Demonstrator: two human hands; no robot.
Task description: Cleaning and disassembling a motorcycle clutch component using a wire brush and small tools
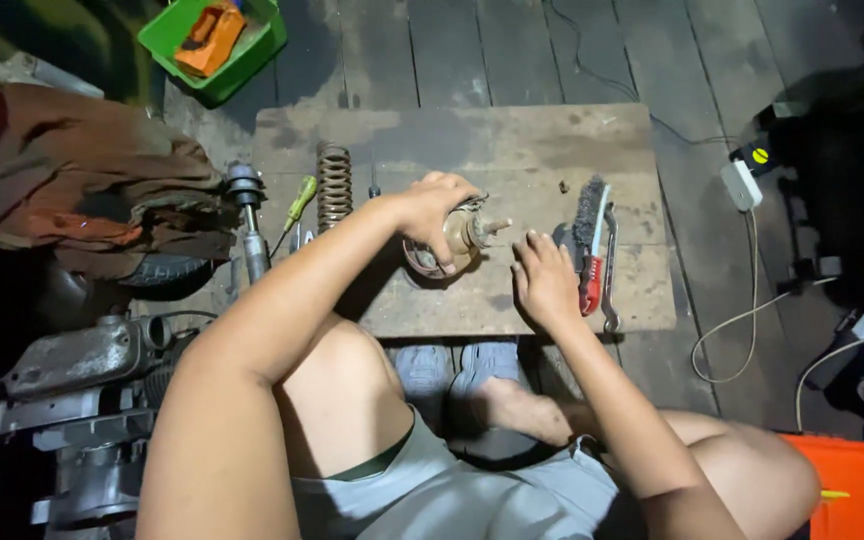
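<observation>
On a worn wooden board (512,140), the left hand (432,215) grips a round metal part (457,238), the right hand (544,280) at its 3 o'clock resting open beside a wire brush (586,212)

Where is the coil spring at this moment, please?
In the head view, the coil spring lies on the left part of the wooden board, between the green-handled screwdriver and the left hand.

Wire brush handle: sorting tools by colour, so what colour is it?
Red, on the wire brush beside the right hand; head view.
</observation>
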